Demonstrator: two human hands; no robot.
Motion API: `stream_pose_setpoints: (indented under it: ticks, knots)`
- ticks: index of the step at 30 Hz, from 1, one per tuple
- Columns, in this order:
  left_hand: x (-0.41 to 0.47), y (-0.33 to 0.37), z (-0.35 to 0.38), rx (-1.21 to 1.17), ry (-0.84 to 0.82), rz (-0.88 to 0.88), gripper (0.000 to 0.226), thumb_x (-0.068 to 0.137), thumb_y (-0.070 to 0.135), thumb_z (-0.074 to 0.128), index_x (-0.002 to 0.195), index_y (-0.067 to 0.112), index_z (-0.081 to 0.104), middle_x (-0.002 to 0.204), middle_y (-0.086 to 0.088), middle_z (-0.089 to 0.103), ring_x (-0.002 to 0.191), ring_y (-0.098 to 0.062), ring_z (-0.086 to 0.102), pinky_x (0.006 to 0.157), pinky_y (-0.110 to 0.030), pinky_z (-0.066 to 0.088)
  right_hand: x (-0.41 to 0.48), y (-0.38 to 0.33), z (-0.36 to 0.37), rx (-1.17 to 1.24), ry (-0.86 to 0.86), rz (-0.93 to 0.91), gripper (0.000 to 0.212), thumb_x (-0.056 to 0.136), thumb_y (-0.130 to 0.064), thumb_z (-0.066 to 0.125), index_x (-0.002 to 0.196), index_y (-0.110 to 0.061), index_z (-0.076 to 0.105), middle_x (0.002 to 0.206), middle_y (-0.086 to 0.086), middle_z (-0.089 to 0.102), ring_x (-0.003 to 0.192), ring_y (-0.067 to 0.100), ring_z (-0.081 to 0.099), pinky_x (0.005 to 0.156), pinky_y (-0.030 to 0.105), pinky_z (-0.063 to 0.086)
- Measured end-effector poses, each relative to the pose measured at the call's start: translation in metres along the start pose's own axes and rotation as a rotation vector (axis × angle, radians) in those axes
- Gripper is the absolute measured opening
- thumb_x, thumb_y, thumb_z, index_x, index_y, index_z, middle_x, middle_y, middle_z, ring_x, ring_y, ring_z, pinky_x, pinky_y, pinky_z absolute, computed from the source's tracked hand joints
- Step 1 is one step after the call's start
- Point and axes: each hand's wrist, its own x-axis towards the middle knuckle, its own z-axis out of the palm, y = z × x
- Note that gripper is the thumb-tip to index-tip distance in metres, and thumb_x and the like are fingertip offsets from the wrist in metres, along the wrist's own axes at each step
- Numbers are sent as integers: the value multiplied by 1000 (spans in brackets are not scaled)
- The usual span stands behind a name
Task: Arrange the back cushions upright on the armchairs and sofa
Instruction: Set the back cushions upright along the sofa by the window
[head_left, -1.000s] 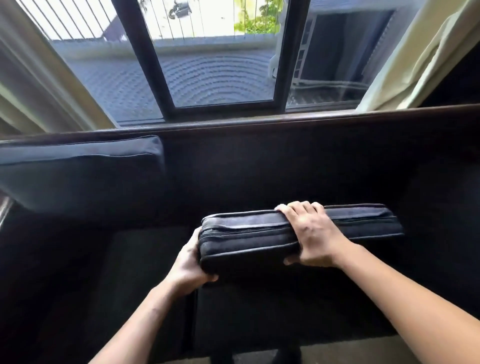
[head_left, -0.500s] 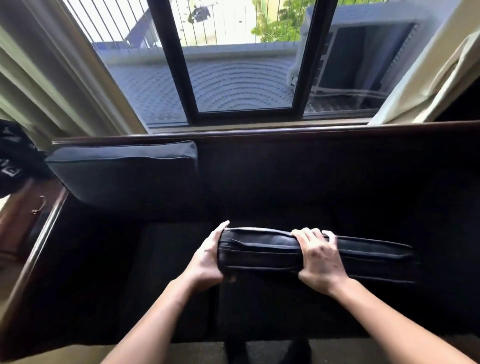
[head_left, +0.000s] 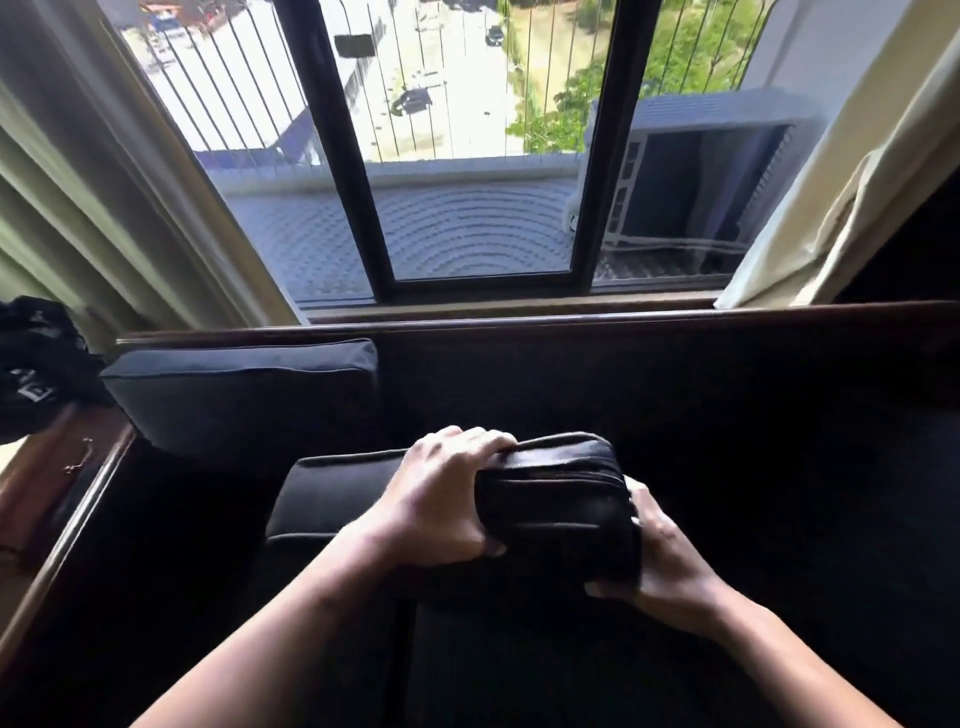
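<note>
I hold a dark back cushion (head_left: 332, 493) low over the sofa seat, lying on its long edge with the piped side toward me. My left hand (head_left: 441, 499) grips over its top edge near the middle. My right hand (head_left: 660, 561) clasps its right end from below and the side. A second dark cushion (head_left: 244, 400) stands upright against the sofa back (head_left: 675, 374) at the left end. The held cushion sits just in front of and to the right of that one.
The sofa's wooden top rail (head_left: 571, 318) runs under a window (head_left: 467, 218) with curtains on both sides. A black bag (head_left: 31, 364) rests on a wooden side table (head_left: 47, 467) at the left. The sofa's right part is in deep shadow.
The cushion has shifted left toward the upright one. My left hand moved from its left end onto the top edge, and my right hand went from the top to the right end.
</note>
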Motion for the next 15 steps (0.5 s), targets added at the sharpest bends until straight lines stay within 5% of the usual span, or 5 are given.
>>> stream_pose_setpoints:
  ticks: [7, 11, 15]
  knots:
    - [21, 6, 71, 264, -244, 47, 80, 66, 44, 78, 140, 28, 54, 120, 5, 61, 112, -24, 58, 102, -39, 45, -13, -1, 15, 1, 9, 20, 126, 58, -43, 95, 160, -35, 21, 152, -16, 40, 138, 3, 46, 112, 34, 48]
    - [14, -16, 62, 238, -237, 64, 114, 58, 62, 85, 157, 30, 40, 134, 3, 54, 121, -22, 53, 112, -40, 39, 7, -24, 19, -444, -9, -3, 123, 64, -62, 79, 159, -20, 14, 160, -3, 29, 150, 16, 30, 123, 41, 32]
    - [-12, -66, 39, 303, -262, -17, 137, 58, 67, 86, 170, 36, 14, 160, 3, 41, 147, -22, 38, 128, -49, 21, 29, -63, 29, -908, -114, -54, 119, 79, -56, 67, 163, -5, 1, 168, 11, 18, 159, 28, 10, 128, 60, 6]
